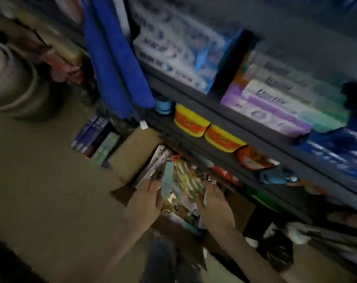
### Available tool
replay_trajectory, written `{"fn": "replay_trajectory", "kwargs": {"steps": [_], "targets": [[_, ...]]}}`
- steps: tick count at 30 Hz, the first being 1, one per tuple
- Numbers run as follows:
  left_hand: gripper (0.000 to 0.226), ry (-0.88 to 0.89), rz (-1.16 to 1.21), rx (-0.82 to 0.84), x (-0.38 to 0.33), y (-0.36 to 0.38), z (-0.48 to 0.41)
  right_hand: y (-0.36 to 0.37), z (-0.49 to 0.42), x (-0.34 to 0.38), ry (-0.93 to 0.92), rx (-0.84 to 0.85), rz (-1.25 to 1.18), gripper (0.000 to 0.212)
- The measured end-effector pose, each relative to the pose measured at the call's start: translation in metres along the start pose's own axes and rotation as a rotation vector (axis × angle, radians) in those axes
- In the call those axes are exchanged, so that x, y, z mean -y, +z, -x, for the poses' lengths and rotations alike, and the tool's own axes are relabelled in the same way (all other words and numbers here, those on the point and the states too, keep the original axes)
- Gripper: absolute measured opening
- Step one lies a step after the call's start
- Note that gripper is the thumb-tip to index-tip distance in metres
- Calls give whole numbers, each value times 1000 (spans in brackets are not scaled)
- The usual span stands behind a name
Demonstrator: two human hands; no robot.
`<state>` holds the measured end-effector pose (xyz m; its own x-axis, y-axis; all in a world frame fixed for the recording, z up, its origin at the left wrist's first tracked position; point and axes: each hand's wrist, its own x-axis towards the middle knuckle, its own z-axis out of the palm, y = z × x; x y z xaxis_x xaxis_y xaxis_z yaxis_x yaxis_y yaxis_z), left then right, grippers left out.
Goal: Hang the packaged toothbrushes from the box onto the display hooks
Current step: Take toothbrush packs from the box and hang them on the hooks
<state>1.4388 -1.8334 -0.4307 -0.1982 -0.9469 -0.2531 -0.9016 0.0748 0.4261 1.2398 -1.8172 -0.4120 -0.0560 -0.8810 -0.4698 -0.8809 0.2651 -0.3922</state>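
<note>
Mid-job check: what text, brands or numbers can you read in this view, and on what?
No text reads for certain; the frame is motion-blurred.
Purple and white boxes on the shelf: dark lettering, too blurred to read.
White and blue boxes: rows of dark print, unreadable.
Yellow tubs: red labels, unreadable.
Packages in the cardboard box: print too blurred.
</note>
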Motion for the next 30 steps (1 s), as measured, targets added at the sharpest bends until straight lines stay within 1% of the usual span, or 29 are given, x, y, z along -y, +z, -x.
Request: {"fn": "replay_trajectory", "kwargs": {"steps": [2, 4, 6, 8, 11, 13, 16, 19, 21, 24, 26, 28, 30], "targets": [[32, -51, 30, 43, 30, 39, -9, 58, -32, -14, 75, 96, 21, 50], [38, -93, 22, 69, 54, 78, -18, 117, -64, -33, 173, 157, 24, 51], [41, -131, 29, 104, 70, 110, -27, 169, -92, -56, 286, 158, 12, 55], [42, -136, 35, 125, 80, 137, -34, 208, -114, -82, 418, 147, -18, 67], [42, -131, 85, 116, 89, 163, -36, 246, -130, -121, 628, 95, -73, 88], [43, -126, 85, 111, 92, 172, -33, 262, -136, -141, 736, 70, -201, 97], [45, -135, 75, 130, 96, 180, -27, 272, -140, -159, 774, 46, -330, 100], [47, -135, 85, 172, 97, 182, -27, 270, -137, -158, 710, -47, -336, 91], [47, -153, 118, 191, 94, 181, -31, 267, -130, -145, 628, -107, -267, 82], [47, -195, 210, 238, 88, 179, -38, 256, -114, -112, 419, -160, -129, 78], [49, -291, 398, 343, 84, 176, -45, 246, -102, -90, 236, -211, -173, 73], [55, -392, 725, 485, 80, 169, -52, 236, -93, -69, 44, -248, -256, 72], [62, -384, 976, 574, 81, 164, -57, 228, -90, -51, -90, -255, -371, 72]]}}
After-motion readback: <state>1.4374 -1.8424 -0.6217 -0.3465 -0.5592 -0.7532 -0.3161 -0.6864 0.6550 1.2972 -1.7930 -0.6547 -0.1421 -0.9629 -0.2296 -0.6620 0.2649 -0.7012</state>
